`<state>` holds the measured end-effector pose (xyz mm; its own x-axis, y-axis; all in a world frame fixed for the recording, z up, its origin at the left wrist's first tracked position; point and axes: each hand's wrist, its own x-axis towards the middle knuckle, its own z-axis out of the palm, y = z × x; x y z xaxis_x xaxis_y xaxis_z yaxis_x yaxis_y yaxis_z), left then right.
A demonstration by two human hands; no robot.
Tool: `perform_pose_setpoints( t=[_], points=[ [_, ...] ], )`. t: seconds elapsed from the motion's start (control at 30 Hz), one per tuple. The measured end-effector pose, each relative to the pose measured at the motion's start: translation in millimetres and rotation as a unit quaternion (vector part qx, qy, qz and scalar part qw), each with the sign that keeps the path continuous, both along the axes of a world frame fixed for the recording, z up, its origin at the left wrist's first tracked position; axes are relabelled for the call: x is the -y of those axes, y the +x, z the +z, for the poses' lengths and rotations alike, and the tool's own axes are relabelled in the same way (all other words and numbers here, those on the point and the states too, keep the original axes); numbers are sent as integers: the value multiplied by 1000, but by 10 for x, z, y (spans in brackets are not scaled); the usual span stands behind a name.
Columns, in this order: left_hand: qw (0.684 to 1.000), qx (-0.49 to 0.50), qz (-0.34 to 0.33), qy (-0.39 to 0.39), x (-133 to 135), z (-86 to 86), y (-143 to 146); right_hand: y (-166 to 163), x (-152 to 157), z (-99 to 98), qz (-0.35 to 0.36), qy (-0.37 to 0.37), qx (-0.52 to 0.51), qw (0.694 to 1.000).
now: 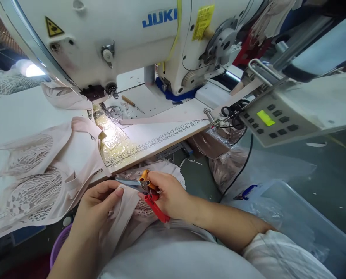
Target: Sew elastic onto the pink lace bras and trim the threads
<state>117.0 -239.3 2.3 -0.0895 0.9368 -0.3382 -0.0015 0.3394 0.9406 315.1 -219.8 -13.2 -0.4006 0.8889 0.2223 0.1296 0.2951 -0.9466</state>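
Note:
My left hand (98,203) pinches the end of a pale pink fabric band (123,209) between thumb and fingers, over my lap. The handles of a pair of scissors (152,201), one orange and one red, are gripped in my right hand (171,193). Their metal blades point left and lie at the band, close to my left fingertips. Whether the blades have cut into it, I cannot tell. More pink lace garment (33,182) is spread on the table to the left and runs off its front edge toward my hands.
A white sewing machine (88,38) stands over the white table (167,135), which has a printed ruler. A wooden-handled awl (129,101) lies behind the needle area. A pink elastic strip (167,117) runs to a feeder with a control panel (277,120). A clear plastic bin (300,209) sits right.

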Motion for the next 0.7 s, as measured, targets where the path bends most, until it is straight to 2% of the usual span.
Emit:
perform_pose_setpoints(
  t=[0.17,0.27,0.33,0.4,0.47,0.57,0.63,0.7],
  points=[
    [999,-33,-10,19,-30,-39,89,5,-27,-50,-15,32,-7,999],
    [999,-42,-25,16,-40,-58,103,17,-33,-53,-21,19,24,999],
    [995,-76,-51,31,-56,-74,91,32,-31,-43,-20,0,48,999],
    [982,-150,-79,83,-70,-96,79,54,-26,-18,-18,-5,67,998],
    [944,-256,-96,183,-56,-123,89,85,-20,25,-19,6,80,997],
    [831,-406,-118,361,64,-187,139,138,-12,131,-21,45,92,995],
    [764,-473,-156,411,210,-248,128,171,-3,220,-34,78,87,993],
    [735,-517,-183,399,388,-307,6,199,11,309,-49,98,63,992]
  ],
)
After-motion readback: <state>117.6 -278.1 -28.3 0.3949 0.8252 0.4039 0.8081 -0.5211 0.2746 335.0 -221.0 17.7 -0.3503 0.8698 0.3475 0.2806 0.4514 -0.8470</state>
